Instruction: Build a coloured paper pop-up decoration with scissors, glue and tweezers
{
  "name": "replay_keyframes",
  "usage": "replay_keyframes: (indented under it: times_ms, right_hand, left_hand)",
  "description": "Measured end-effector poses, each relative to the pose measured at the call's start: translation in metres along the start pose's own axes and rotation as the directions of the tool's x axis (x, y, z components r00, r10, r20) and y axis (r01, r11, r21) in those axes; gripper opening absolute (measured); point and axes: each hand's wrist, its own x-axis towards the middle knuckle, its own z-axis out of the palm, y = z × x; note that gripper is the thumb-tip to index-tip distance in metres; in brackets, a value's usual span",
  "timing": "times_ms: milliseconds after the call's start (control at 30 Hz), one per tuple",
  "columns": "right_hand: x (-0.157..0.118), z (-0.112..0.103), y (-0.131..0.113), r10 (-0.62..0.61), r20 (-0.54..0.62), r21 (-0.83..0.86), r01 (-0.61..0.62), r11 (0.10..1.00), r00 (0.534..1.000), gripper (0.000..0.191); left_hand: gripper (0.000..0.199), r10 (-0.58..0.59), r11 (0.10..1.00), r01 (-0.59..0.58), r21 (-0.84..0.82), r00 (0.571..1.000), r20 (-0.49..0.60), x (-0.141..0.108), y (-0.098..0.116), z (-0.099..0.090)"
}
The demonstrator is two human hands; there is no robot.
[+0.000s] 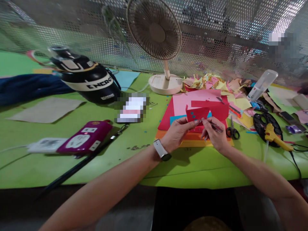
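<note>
Over a stack of coloured paper, my left hand (176,133) pinches the lower edge of a folded red paper (197,114) between thumb and fingers. My right hand (215,134) is closed beside it, its thumb and finger at the same paper's edge, nearly touching my left thumb. A slim tweezer-like tool (217,127) lies in my right hand's grip. Small blue bits show on the red paper's face. Under the hands are pink paper (181,102), red, blue and orange sheets. Black scissors (232,132) rest just right of my right hand.
A white fan (166,86) stands behind the paper. Paper scraps (214,82), a clear bottle (263,85), a black palette (257,122) and a yellow glue gun (276,138) are at the right. A phone (132,109), purple power bank (85,138) and black flask (92,83) are at the left.
</note>
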Motion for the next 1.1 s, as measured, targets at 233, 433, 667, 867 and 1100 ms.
replay_keyframes:
  times_ms: [233,433,667,867,1100]
  right_hand:
    - [0.0002,0.0013,0.0021,0.000,-0.014,0.001,0.000,1.000,1.000,0.039]
    - [-0.0004,0.0024,0.0002,0.015,-0.007,0.009,-0.015,1.000,1.000,0.041]
    - [0.0001,0.0023,0.0014,0.034,-0.009,0.038,-0.033,0.999,0.999,0.041]
    - [0.0016,0.0018,0.0020,0.040,-0.054,0.069,-0.036,0.997,0.998,0.040]
    - [0.0040,0.0004,0.0023,0.046,-0.046,0.078,-0.042,0.996,0.998,0.040]
  left_hand:
    - [0.020,0.032,0.999,-0.032,-0.027,0.999,-0.008,-0.0011,0.0001,0.0017]
    - [0.018,0.049,0.999,-0.050,-0.021,0.998,-0.040,0.0007,-0.0011,-0.0006]
    - [0.018,0.075,0.997,-0.075,0.002,0.997,-0.023,-0.0001,0.0002,0.0008]
    - [0.029,0.074,0.997,-0.075,0.011,0.996,0.052,-0.0019,0.0022,0.0044]
    - [0.024,0.087,0.994,-0.085,0.063,0.996,-0.031,-0.0003,0.0032,0.0023]
